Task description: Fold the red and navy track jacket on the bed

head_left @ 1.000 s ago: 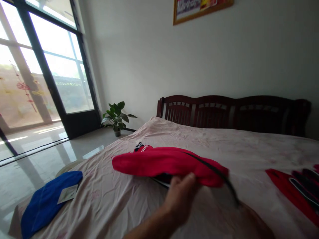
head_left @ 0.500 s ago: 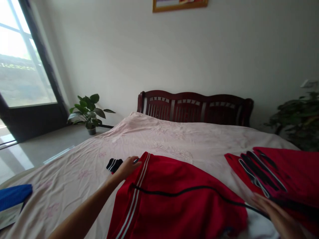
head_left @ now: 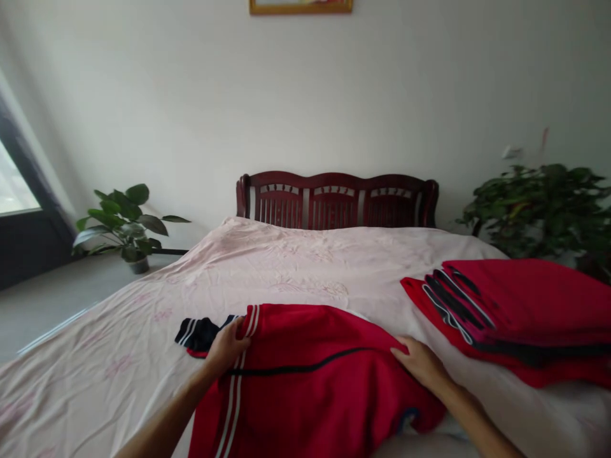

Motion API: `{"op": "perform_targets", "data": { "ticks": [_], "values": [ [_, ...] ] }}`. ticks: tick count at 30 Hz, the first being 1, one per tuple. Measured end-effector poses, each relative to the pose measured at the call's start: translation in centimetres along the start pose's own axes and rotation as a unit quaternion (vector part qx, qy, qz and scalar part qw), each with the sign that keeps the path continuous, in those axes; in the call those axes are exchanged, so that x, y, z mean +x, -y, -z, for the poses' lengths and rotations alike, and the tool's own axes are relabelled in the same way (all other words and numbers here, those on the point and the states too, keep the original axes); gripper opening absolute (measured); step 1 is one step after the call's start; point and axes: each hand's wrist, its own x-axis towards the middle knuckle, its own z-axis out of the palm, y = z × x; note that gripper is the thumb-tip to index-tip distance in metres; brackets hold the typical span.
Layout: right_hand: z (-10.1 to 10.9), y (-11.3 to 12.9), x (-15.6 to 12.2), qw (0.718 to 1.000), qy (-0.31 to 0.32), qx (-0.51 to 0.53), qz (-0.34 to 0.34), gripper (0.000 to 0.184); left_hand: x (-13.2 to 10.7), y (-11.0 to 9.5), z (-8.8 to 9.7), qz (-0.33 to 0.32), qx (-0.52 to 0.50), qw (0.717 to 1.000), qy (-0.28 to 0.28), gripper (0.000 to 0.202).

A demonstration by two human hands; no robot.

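Observation:
A red jacket (head_left: 305,401) with white double stripes, black piping and a round blue badge is spread in front of me on the bed. My left hand (head_left: 230,343) is closed on its upper left edge, beside the stripes. A dark cuff (head_left: 196,332) with white lines sticks out just beyond that hand. At the jacket's right edge my right hand (head_left: 420,361) pinches the red cloth between thumb and fingers. The lower part of the jacket runs out of the picture.
Folded red and dark clothes (head_left: 534,299) lie stacked on the right of the bed. A pale flowered sheet (head_left: 296,261) covers the bed. Behind it stands a dark wooden headboard (head_left: 334,198). One potted plant (head_left: 128,219) is at the left, another leafy plant (head_left: 539,210) at the right.
My right hand has come in from beside the clothes stack to the jacket's right edge and taken hold of it. My left hand stays at the striped edge. The view has turned right.

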Motion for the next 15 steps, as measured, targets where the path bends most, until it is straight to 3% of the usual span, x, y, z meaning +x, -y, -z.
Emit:
{"op": "perform_targets", "data": {
  "ticks": [2,4,6,8,10,13,15],
  "values": [
    [1.3,1.7,-1.4,0.997,-0.044,0.054,0.035,0.033,-1.5,0.0,2.2,-0.039,-0.014,0.999,-0.017,0.029],
    [3.4,3.1,-3.2,0.992,-0.029,0.111,0.055,0.027,-3.6,0.7,4.2,-0.078,-0.023,0.997,-0.016,0.028],
    [5.7,3.6,-5.0,0.981,0.1,0.158,0.05,0.021,-6.1,2.1,5.5,-0.099,-0.022,0.995,0.015,0.022],
    [7.4,3.4,-6.3,0.946,0.262,0.19,0.024,0.022,-8.4,4.2,5.9,-0.102,-0.013,0.993,0.051,0.016],
    [8.0,2.8,-6.6,0.919,0.329,0.215,-0.018,0.029,-10.3,6.9,5.6,-0.095,-0.005,0.993,0.072,0.017],
    [6.6,2.8,-5.0,0.942,0.245,0.218,-0.072,0.045,-12.3,10.9,4.9,-0.074,0.005,0.995,0.069,0.031],
    [4.6,4.2,-3.1,0.966,0.183,0.176,-0.051,0.043,-13.2,12.3,4.8,-0.057,0.009,0.996,0.061,0.042]
  ]
}}
